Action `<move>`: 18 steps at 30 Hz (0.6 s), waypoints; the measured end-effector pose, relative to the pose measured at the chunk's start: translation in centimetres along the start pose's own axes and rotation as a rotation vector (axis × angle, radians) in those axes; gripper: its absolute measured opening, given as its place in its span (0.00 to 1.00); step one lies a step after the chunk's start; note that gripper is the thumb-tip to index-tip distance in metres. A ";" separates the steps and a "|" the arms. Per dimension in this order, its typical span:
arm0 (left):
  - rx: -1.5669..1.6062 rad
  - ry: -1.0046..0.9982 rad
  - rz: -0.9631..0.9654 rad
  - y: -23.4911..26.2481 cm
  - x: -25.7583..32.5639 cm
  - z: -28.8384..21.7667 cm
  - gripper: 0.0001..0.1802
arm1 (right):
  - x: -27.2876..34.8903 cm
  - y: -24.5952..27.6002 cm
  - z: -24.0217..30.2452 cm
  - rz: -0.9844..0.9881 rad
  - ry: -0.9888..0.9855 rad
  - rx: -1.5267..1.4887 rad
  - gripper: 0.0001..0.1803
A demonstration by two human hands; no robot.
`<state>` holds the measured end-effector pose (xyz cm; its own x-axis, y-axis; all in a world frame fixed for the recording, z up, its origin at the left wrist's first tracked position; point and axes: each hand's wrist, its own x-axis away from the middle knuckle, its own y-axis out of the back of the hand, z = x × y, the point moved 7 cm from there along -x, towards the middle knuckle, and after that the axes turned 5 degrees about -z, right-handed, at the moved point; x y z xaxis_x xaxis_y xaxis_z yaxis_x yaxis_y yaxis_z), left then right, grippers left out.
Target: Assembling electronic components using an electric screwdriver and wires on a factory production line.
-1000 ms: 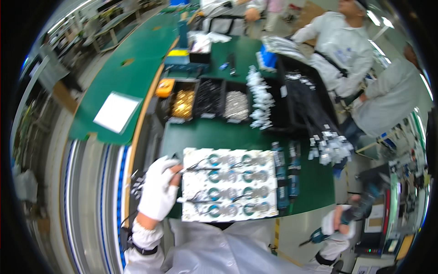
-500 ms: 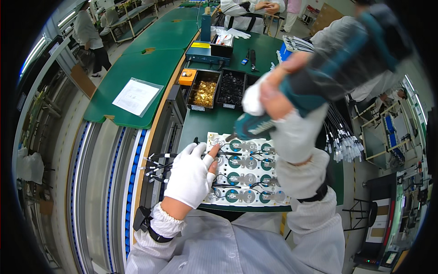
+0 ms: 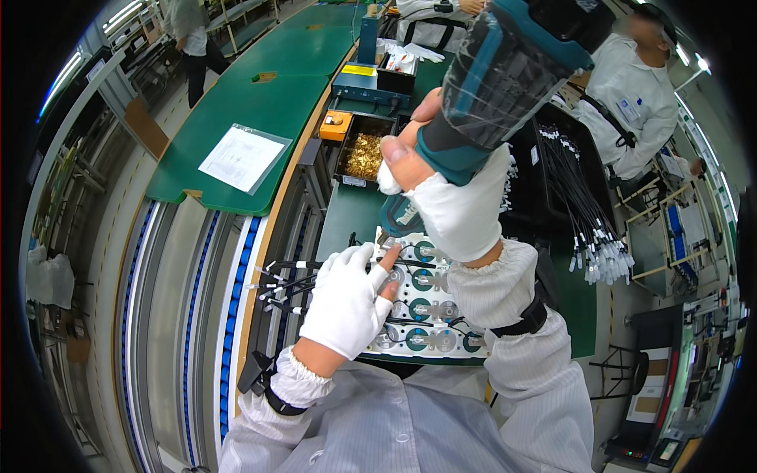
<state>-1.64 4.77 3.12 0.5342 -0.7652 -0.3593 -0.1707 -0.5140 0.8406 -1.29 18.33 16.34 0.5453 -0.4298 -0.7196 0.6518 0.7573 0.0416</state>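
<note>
My right hand (image 3: pixel 453 209), in a white glove with bare fingertips, grips a teal and black cordless power screwdriver (image 3: pixel 497 91). The tool is tilted, its narrow end pointing down at the upper left corner of a white panel (image 3: pixel 434 323). Green discs, clear round pieces and black wires cover that panel. My left hand (image 3: pixel 347 303), also gloved, rests on the panel's left edge with its fingers extended. Its bare index finger reaches close to the driver's tip; the exact contact is hidden. Black cables (image 3: pixel 288 288) with white ends stick out left of this hand.
Beyond the panel stands a black bin (image 3: pixel 341 175) of gold-coloured small parts, beside an orange box (image 3: pixel 335 124). A bundle of black cables (image 3: pixel 579 205) hangs from a dark bin at right. Papers (image 3: pixel 244 158) lie on the green table at left. A person (image 3: pixel 631 94) stands at right.
The screwdriver's body has swung left and more upright, with my right hand following. My left hand keeps its place on the panel. The view has shifted slightly.
</note>
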 end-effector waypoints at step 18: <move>0.130 0.037 -0.043 -0.4 0.1 0.5 0.21 | 0.0 -0.9 -0.7 0.066 0.049 -0.037 0.15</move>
<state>-1.93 4.73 2.60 0.5727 -0.7281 -0.3767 -0.2520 -0.5936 0.7643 -2.23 17.95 15.78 0.5593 -0.3544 -0.7494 0.5950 0.8011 0.0652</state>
